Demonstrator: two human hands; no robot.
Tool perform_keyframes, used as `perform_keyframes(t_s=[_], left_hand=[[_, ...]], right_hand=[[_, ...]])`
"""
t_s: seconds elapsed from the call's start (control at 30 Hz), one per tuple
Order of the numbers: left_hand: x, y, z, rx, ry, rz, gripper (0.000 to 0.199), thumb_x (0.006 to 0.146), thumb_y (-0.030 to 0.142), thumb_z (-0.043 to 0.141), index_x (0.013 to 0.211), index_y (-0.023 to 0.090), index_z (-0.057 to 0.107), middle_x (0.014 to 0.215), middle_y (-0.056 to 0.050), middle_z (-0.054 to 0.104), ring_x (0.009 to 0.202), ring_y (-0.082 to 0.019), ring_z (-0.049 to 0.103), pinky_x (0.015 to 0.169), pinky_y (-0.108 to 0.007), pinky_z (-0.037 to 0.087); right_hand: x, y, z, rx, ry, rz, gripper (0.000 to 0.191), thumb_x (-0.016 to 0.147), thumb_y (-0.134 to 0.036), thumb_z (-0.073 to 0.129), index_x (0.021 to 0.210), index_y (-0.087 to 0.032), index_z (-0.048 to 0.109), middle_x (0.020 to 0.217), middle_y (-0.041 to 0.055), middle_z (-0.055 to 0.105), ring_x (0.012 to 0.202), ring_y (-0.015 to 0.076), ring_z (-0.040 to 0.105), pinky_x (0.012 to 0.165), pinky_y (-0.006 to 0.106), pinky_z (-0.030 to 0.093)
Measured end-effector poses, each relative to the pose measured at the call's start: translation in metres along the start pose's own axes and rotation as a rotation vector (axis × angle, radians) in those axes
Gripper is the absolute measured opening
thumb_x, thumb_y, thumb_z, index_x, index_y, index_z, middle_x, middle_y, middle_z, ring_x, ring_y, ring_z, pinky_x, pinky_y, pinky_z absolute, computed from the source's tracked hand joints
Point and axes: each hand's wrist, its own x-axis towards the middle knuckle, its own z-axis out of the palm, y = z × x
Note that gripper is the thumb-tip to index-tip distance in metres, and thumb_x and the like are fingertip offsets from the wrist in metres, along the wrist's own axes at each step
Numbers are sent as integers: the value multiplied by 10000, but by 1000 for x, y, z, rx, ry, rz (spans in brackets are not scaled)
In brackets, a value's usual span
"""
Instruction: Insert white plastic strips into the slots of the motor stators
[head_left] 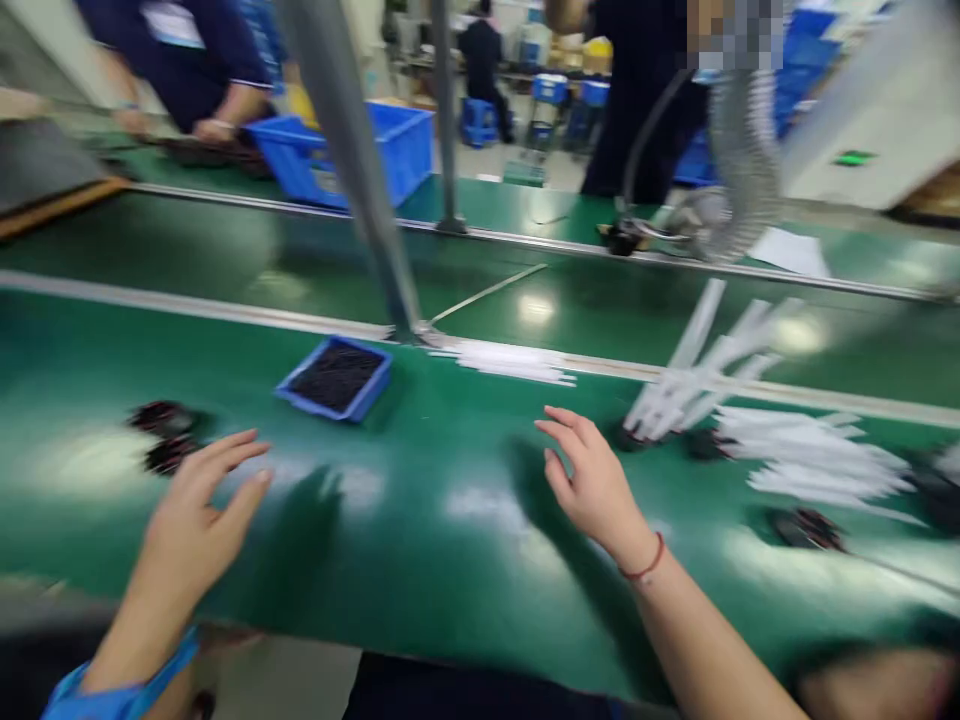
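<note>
My left hand (196,515) is over the left part of the green table (420,560), fingers apart and holding nothing. Just beyond its fingertips lie two dark coiled bundles (166,450). My right hand (592,480) hovers right of the middle, also with spread fingers and nothing in it. Between and beyond the hands sits a small blue tray (365,397) of thin black pieces. A row of white strips (514,362) lies by the metal rail. To the right of my right hand, more white strips (817,450) lie near dark coils (806,528).
A slanted metal post (367,190) rises from the rail (615,368) in front. Across the line are a blue crate (409,150), two people standing, and a flexible clear hose (742,150). Another person's blurred hand (877,685) is at the lower right.
</note>
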Motion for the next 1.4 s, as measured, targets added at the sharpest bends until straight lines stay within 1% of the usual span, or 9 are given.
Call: perform_keyframes(t_s=[0.23, 0.37, 0.5, 0.63, 0.77, 0.9, 1.03, 1.23, 1.4], left_hand=[[-48, -63, -19, 54, 231, -334, 292, 874, 366, 442, 1085, 202, 559, 1278, -80, 491, 1188, -252, 483, 954, -410, 456], [-47, -100, -35, 146, 257, -389, 381, 863, 355, 444, 1175, 144, 501, 1290, -141, 444, 1232, -268, 417, 1032, -449, 370], [-9, -126, -37, 160, 199, -334, 416, 854, 365, 476, 1213, 156, 486, 1350, -135, 413, 1280, -268, 354, 1080, -448, 294], [33, -143, -28, 153, 144, -298, 396, 835, 357, 512, 1184, 170, 531, 1369, -118, 429, 1259, -276, 374, 1060, -441, 308], [41, -149, -14, 155, 168, -317, 317, 881, 328, 425, 1082, 149, 593, 1321, -117, 468, 1213, -252, 430, 1049, -417, 323], [22, -128, 4, 128, 197, -308, 336, 902, 322, 355, 1040, 156, 612, 1273, -110, 480, 1196, -243, 441, 1039, -419, 343], [-3, -84, 30, 44, 167, -204, 339, 896, 353, 364, 1006, 161, 620, 1235, -110, 487, 1185, -269, 448, 1036, -453, 353], [-28, 8, 80, 86, 148, -46, 348, 908, 366, 370, 1080, 169, 599, 1265, -132, 477, 1167, -298, 465, 993, -468, 387], [-24, 91, 112, 115, 44, 97, 378, 911, 343, 371, 1188, 141, 528, 1332, -170, 424, 1162, -328, 448, 938, -474, 402]], right_hand=[[139, -61, 88, 101, -115, -378, 330, 843, -166, 460, 1155, -181, 566, 1148, 121, 589, 1097, 264, 535, 945, 457, 444], [189, -110, 134, -115, -402, -466, 338, 856, -178, 456, 1161, -134, 594, 1140, 144, 599, 1081, 268, 542, 945, 411, 425], [215, -142, 162, -272, -607, -437, 334, 827, -163, 494, 1130, -127, 628, 1111, 157, 611, 1000, 251, 597, 859, 342, 453], [221, -153, 174, -315, -605, -393, 256, 826, -148, 477, 990, -163, 674, 1019, 129, 653, 905, 236, 631, 738, 313, 466], [216, -156, 172, -302, -571, -367, 237, 866, -196, 447, 916, -195, 678, 980, 91, 665, 871, 208, 631, 693, 283, 452], [206, -160, 161, -269, -518, -345, 319, 926, -260, 379, 955, -176, 685, 997, 110, 656, 915, 214, 609, 754, 303, 433], [196, -161, 150, -256, -452, -309, 372, 964, -290, 326, 984, -179, 681, 1044, 90, 651, 1013, 207, 555, 884, 335, 362], [164, -134, 124, -52, -207, -284, 257, 941, -287, 427, 995, -236, 673, 1019, 7, 667, 970, 174, 553, 890, 330, 331], [96, -80, 81, 95, -236, -148, 218, 937, -261, 447, 975, -219, 657, 972, -18, 677, 925, 115, 585, 806, 249, 372]])
